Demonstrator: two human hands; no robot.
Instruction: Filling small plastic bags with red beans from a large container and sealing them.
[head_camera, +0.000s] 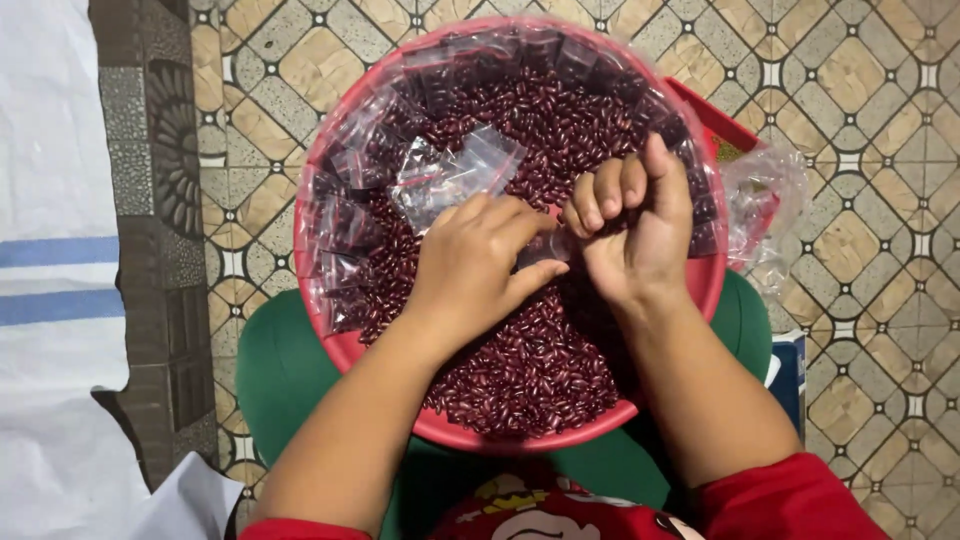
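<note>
A red round basin (345, 348) holds a heap of dark red kidney beans (530, 370), with several small filled plastic bags (345, 230) lined along its left and far sides. My left hand (475, 270) pinches a small clear plastic bag (545, 245) between thumb and fingers above the beans. My right hand (635, 225) is curled into a fist with beans inside, right beside the bag's mouth. A loose bunch of empty clear bags (455, 175) lies on the beans just beyond my left hand.
The basin rests on a green plastic stool (280, 370). A red container with crumpled clear plastic (760, 195) sits at the basin's right. Patterned floor tiles (860, 90) surround it; a white cloth with blue stripes (55, 280) lies at left.
</note>
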